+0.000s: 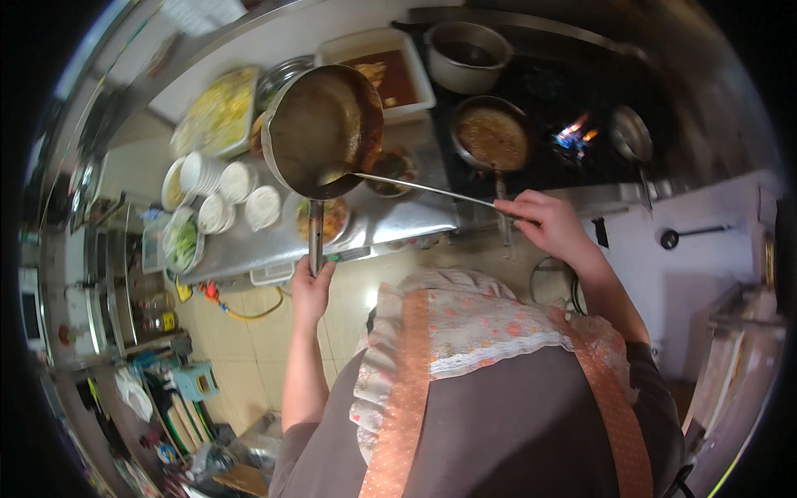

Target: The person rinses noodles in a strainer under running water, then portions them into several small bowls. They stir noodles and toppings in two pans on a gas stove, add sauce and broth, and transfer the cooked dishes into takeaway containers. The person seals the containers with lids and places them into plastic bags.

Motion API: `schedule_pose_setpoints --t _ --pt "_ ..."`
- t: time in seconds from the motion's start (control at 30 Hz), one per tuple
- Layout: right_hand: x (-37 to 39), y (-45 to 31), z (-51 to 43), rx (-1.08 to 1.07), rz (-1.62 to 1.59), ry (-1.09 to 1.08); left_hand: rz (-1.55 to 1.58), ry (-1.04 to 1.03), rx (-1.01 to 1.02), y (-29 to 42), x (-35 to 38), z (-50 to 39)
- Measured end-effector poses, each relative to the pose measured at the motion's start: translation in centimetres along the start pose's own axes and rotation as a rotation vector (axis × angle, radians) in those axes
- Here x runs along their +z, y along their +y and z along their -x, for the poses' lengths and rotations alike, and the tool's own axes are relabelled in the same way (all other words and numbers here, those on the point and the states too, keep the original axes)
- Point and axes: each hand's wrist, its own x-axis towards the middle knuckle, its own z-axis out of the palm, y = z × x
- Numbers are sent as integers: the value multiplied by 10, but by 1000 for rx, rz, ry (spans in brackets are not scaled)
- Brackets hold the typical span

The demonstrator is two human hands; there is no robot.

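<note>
My left hand [313, 291] grips the metal handle of a deep saucepan [311, 124], held up over the steel counter with its inside facing me. A dull film coats its bottom, and I see little liquid in it. With my right hand [543, 223] I hold a long thin-handled ladle [429, 188], whose bowl lies inside the pan near its lower wall. Beneath the pan, partly hidden, a bowl of mixed food [333, 219] sits at the counter's edge. Another dark bowl [395, 171] stands just right of the pan.
On the stove, a frying pan of brown liquid [490, 137] stands before a large pot [468, 57]. A burner flame [576, 136] burns uncovered beside a strainer-like pan [631, 134]. Left lie stacked white bowls [238, 182], leafy greens [182, 241] and a yellow-filled tray [224, 112]; behind, a brown-liquid tray [405, 78].
</note>
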Motion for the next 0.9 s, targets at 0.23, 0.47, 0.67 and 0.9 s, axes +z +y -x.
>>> schedule_pose_setpoints --t 0.23,0.47,0.67,0.9 --pt "-69 61 84 263 361 154 -438 44 434 54 101 -37" --pt "-69 128 144 413 231 291 -541 81 464 91 179 -48" --pt "-105 150 188 815 -775 476 247 -512 -102 137 220 -18" --pt "-176 159 179 729 -859 564 553 -1066 -384 158 395 14"
